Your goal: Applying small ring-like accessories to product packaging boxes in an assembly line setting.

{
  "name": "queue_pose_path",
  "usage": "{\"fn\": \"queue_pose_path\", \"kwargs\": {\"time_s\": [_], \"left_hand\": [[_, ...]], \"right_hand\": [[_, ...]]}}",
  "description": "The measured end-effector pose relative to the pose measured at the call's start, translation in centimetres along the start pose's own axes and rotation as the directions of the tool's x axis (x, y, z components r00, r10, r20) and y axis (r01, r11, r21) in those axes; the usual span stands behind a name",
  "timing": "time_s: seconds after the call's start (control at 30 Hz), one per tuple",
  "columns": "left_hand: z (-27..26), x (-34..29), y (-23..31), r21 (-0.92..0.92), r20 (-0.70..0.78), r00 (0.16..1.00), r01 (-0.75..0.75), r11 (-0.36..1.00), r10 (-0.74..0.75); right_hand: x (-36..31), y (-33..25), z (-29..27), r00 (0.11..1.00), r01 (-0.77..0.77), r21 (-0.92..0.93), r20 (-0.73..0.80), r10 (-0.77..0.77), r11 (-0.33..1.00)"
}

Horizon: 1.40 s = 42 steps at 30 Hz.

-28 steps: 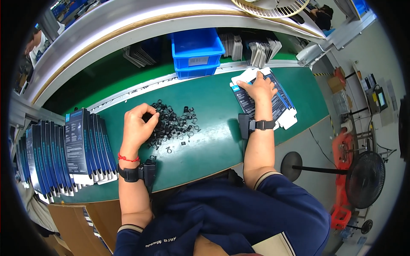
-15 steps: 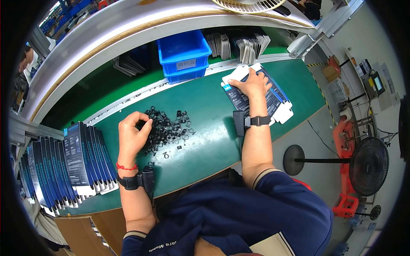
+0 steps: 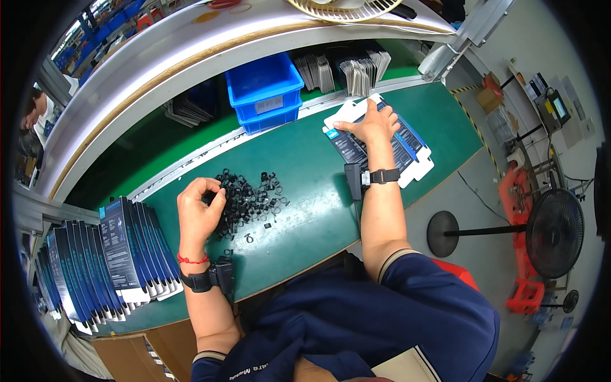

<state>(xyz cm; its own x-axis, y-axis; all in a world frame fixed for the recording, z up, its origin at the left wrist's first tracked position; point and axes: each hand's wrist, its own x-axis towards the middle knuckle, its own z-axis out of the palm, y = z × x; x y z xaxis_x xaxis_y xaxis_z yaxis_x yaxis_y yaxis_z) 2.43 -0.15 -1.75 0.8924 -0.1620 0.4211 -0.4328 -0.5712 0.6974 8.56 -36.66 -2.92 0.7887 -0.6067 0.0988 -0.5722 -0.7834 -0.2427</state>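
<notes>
At the left edge of a loose pile of small black ring-shaped clips [image 3: 251,198], my left hand [image 3: 200,210] has its thumb and forefinger curled together. What sits between the fingertips, if anything, is too small to make out. My right hand [image 3: 374,126] lies with fingers spread on a flat, unfolded stack of dark blue and white cardboard packages [image 3: 407,149] at the right end of the table. The hand and wrist cover part of the top package. One clip [image 3: 249,238] lies apart from the pile, on its near side.
Rows of upright blue-black packages [image 3: 121,248] stand at the left on the green table [image 3: 305,223]. Blue bins [image 3: 264,95] are stacked at the back under a shelf [image 3: 191,57], beside grey card stacks [image 3: 363,71]. A standing fan [image 3: 554,232] is off to the right.
The whole view has shifted slightly. Both hands keep nearly the same places, the left by the clips and the right on the flat packages.
</notes>
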Motion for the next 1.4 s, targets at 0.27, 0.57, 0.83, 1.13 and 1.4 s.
{"fn": "queue_pose_path", "kwargs": {"time_s": [0.27, 0.57, 0.83, 1.13, 1.4], "left_hand": [[-0.3, -0.2, 0.0, -0.003, 0.008, 0.996, 0.090, 0.996, -0.090], [0.1, -0.1, -0.2, -0.207, -0.090, 0.995, 0.025, 0.978, -0.044], [0.4, -0.4, 0.5, -0.707, 0.140, 0.981, 0.195, 0.679, -0.136], [1.9, -0.9, 0.2, -0.677, 0.045, 0.968, 0.210, 0.706, -0.245], [1.4, -0.5, -0.4, -0.486, -0.088, 0.942, 0.243, 0.840, -0.323]], "right_hand": [[0.1, 0.3, -1.7, 1.000, 0.000, 0.205, 0.020, -0.004, 0.979], [-3.0, -3.8, -5.2, 0.819, 0.282, 0.919, -0.082, -0.568, 0.274], [-8.0, -10.6, 0.6, 0.682, -0.112, 0.991, 0.129, -0.720, 0.071], [-9.9, -11.0, 2.0, 0.633, -0.210, 0.976, 0.177, -0.754, 0.052], [-12.2, -11.9, 1.1, 0.536, 0.083, 0.996, -0.026, -0.844, 0.022]]}}
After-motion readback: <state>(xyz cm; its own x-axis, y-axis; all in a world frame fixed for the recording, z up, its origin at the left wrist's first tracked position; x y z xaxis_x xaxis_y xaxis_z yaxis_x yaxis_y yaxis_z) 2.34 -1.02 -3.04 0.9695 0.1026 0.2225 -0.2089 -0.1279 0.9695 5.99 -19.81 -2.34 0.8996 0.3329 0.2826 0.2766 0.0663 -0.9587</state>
